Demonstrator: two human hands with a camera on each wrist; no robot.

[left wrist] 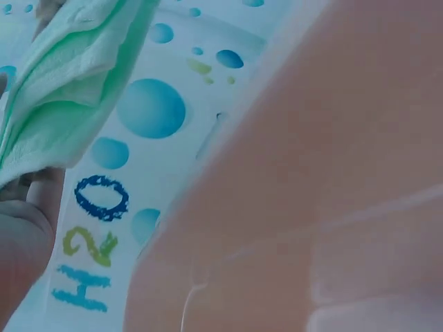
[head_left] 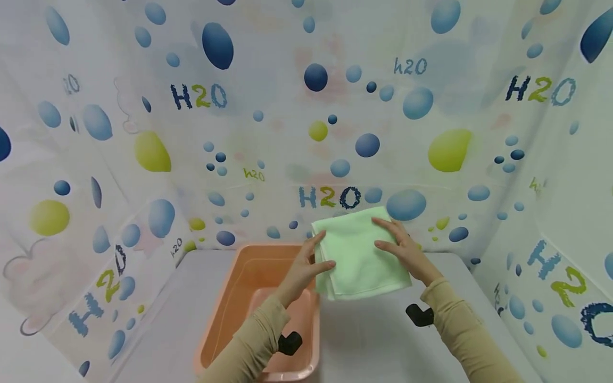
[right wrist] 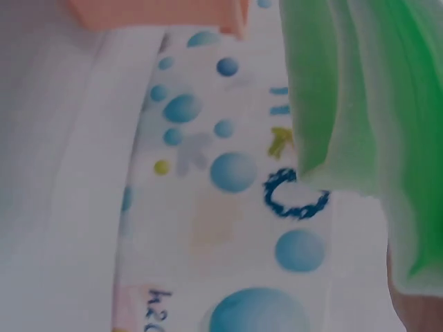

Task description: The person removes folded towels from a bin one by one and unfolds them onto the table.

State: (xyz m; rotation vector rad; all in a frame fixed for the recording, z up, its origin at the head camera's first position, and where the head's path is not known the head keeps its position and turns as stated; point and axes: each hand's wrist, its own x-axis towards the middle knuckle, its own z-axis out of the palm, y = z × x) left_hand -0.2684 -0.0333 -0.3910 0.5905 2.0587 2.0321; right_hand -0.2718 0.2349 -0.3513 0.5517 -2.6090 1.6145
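A folded pale green cloth (head_left: 359, 260) is held up between both hands, above the table and just right of the basin. My left hand (head_left: 301, 271) grips its left edge, thumb lying across the front. At the right side, my right hand (head_left: 407, 250) holds the cloth with thumb and a finger showing on its front face; the other fingers are hidden. Several soft layers of the cloth (left wrist: 76, 83) show edge-on in the left wrist view, and its folds (right wrist: 346, 104) hang at the right of the right wrist view.
An orange-pink plastic basin (head_left: 215, 314) stands on the white table (head_left: 163, 314), under my left forearm. A white curtain (head_left: 278, 138) printed with bubbles and "H2O" surrounds the table at the back and sides. Black pieces (head_left: 289, 343) sit at both wrists.
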